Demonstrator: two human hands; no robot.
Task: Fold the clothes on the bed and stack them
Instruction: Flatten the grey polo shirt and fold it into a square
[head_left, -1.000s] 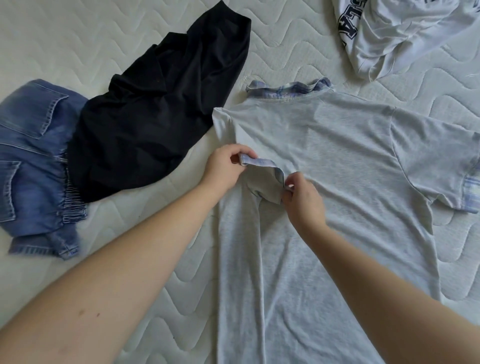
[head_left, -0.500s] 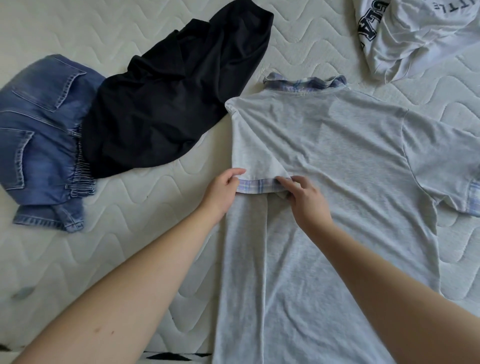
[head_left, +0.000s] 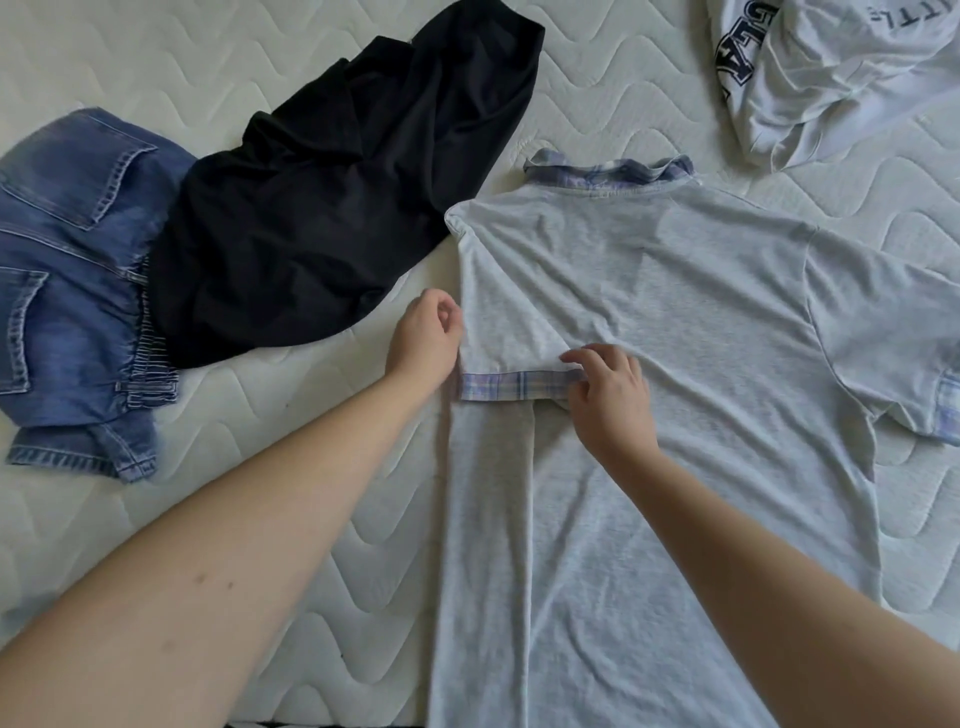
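Nearest the camera, two bare forearms reached forward over the quilted mattress (head_left: 322, 613), and under and between them the lower body of the grey polo shirt (head_left: 649, 291) lay flat, back side up, its left side already folded in along a straight lengthwise edge. Just ahead of that, the right hand (head_left: 610, 400) rested palm down on the shirt, its fingers bent over the right end of the plaid sleeve cuff (head_left: 514, 386), with the thumb below the cuff and the fingertips above it, so that it pinched the cuff against the fabric. The cuff ran as a level band leftward from this hand, across the folded-in sleeve, to the shirt's left edge. At that edge, just left of the cuff's far end, the left hand (head_left: 426, 340) was loosely curled, its fingers drawn in toward the palm and holding nothing; its side lay against or just beside the shirt's folded edge, and which of the two could not be told. Right of the right hand, the shirt's other short sleeve lay spread out toward the frame's edge. Beyond both hands lay the shirt's plaid collar (head_left: 608, 171). Left of the left hand and farther up lay a crumpled black garment (head_left: 332, 208), its edge overlapping a pair of blue denim shorts (head_left: 72, 280) farther left. Farthest off, beyond the right hand, a bunched white garment with dark lettering (head_left: 831, 67) lay apart from the shirt.
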